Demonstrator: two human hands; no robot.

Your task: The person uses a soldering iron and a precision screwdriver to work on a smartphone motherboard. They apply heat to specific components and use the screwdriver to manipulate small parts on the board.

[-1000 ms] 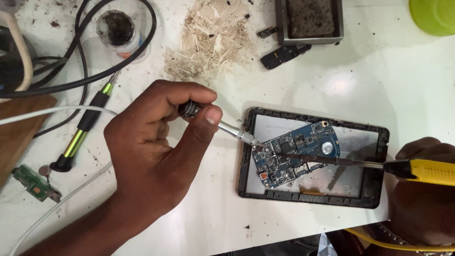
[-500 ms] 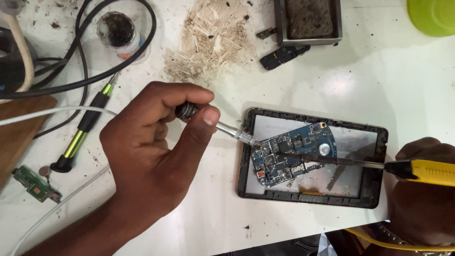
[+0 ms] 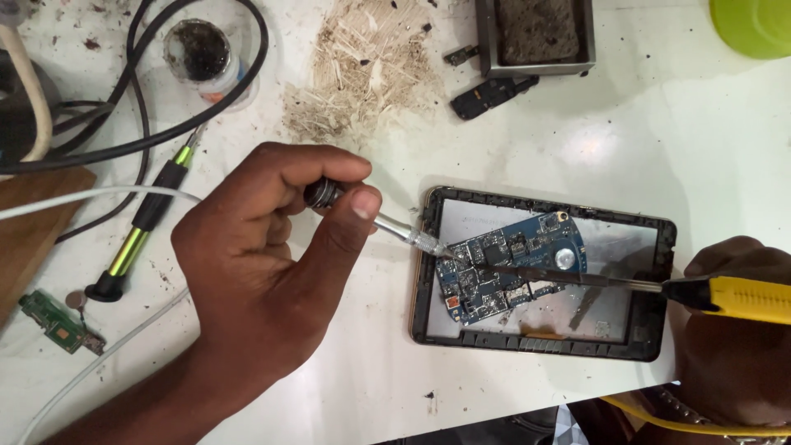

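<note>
A white worktop [image 3: 643, 124], littered with dark specks, reflects bright overhead light beside a wooden board [image 3: 33, 222].

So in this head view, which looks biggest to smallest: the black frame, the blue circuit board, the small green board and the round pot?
1. Black frame
2. Blue circuit board
3. Round pot and small green board: they look too close in size to rank.

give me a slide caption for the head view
Left hand steadies a blue circuit board while right hand applies a yellow-handled tool.
</note>
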